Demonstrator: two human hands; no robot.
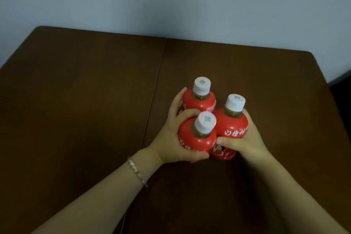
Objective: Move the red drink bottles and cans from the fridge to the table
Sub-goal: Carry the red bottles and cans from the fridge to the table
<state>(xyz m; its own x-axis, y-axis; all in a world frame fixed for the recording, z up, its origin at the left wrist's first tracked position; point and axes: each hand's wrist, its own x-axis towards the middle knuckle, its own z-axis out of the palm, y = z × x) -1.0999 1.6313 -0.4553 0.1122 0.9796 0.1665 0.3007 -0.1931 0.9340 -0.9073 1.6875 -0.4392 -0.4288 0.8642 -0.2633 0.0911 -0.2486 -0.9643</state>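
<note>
While three red bottles (197, 137) stand bunched upright near the middle of the brown table (76, 100), the left hand (169, 138) curls round the two left ones and the right hand (247, 142) grips the right one. Releasing unevenly could knock one over, as they touch.

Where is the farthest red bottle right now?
Head view, right of centre over the table: the far bottle is behind the near bottle and right bottle, the left hand touching its left side.
</note>
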